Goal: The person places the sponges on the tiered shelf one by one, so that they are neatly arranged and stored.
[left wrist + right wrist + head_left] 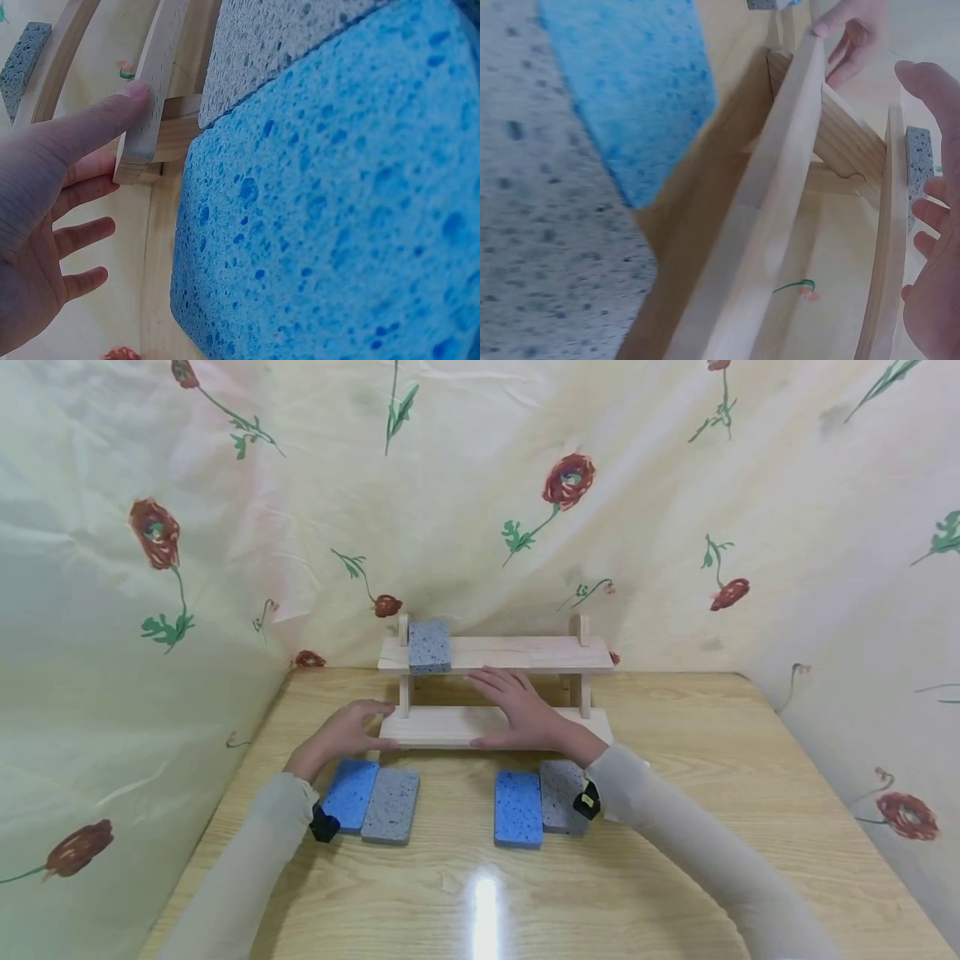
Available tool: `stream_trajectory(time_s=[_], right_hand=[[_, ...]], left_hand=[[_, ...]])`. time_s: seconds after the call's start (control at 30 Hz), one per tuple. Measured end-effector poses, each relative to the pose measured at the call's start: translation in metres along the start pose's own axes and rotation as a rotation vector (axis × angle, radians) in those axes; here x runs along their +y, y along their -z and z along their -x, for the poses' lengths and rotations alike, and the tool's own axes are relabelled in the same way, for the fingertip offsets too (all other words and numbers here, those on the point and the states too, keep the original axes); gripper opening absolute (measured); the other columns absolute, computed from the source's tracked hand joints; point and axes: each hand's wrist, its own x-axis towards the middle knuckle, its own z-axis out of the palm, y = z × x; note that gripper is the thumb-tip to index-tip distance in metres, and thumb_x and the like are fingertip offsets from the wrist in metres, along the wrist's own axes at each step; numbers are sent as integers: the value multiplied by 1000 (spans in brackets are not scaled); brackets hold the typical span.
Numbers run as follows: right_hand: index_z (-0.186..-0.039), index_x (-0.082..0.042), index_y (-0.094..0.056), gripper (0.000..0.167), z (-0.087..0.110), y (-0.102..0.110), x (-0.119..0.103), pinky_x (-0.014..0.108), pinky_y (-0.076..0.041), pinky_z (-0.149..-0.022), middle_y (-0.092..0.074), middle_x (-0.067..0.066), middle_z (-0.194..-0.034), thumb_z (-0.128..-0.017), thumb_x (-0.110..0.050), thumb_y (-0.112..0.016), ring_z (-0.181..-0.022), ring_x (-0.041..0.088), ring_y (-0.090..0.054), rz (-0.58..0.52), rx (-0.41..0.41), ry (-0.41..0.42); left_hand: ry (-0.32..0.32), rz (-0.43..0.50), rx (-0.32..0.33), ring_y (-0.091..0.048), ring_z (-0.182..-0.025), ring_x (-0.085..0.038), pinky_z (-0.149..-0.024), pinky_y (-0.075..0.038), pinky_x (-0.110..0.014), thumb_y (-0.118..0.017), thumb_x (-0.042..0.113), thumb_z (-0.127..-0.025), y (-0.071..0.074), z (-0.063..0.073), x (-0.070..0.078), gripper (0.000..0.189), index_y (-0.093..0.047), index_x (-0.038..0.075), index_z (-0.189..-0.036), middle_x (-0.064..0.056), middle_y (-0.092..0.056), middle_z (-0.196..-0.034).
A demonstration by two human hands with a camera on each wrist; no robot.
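Observation:
A two-tier wooden shelf stands at the back of the table. My left hand pinches the left end of its lower board, thumb on the front edge in the left wrist view. On the upper board's left side rests a grey speckled sponge. My right hand is held over the shelf's middle, fingers loosely extended and holding nothing. In front of the shelf's left half lie a blue sponge and a grey sponge, side by side.
Another blue sponge and grey sponge lie side by side below my right wrist. A white item shows partly from under the right sleeve. Behind the wooden table hangs a flowered cloth, which also covers both sides.

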Motion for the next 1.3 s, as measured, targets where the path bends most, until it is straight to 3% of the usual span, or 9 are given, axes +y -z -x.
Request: stream_trajectory(time_s=[0.4,0.8,1.07,1.3], right_hand=[[-162,-15,-28,101,35,-1,-4,66,-17,-123,-29,7,-168,-83,-52,-79,-157,34,-21,-32,-15,29],[-161,-15,-30,115,80,-12,0,64,-25,-121,-32,7,-166,-72,-56,-88,-152,34,-28,-145,-57,-53],[-159,-14,-36,111,108,-24,4,65,-28,-118,-38,9,-163,-71,-56,-89,-150,36,-32,-189,-48,-69],[-155,-11,-42,108,122,-31,5,65,-29,-114,-43,10,-158,-69,-56,-90,-146,36,-35,-204,-36,-57]], left_hand=[[-2,-7,-9,-44,-145,-38,-120,-35,-58,-83,42,-85,1,0,-1,76,-54,8,-147,-15,-52,-153],[-17,-6,0,-44,-144,-40,-120,-35,-59,-83,41,-85,1,2,2,76,-54,6,-147,-17,-52,-153],[-22,0,4,-44,-145,-40,-120,-35,-58,-83,39,-85,2,3,4,75,-55,6,-146,-17,-53,-152],[-20,6,6,-44,-145,-39,-120,-35,-58,-84,39,-85,1,2,1,75,-55,7,-146,-16,-53,-152]])
